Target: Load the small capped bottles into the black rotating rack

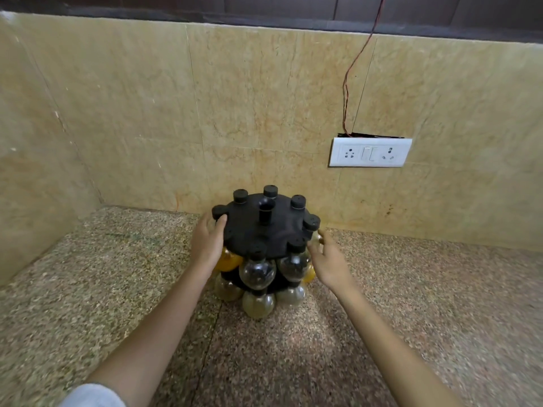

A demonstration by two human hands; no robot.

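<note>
The black rotating rack stands on the granite counter against the back wall, with a short centre post on its round top disc. Several small round bottles with black caps hang in its edge slots, among them a dark-filled one at the front and an orange one at the left. A lower tier holds more bottles. My left hand rests against the left edge of the top disc, thumb on the rim. My right hand is beside the rack's right side, fingers spread, holding nothing.
The speckled granite counter runs left, right and toward me. Beige tiled walls close the back and the left side. A white switch and socket plate is on the wall at the right, with a red wire rising from it.
</note>
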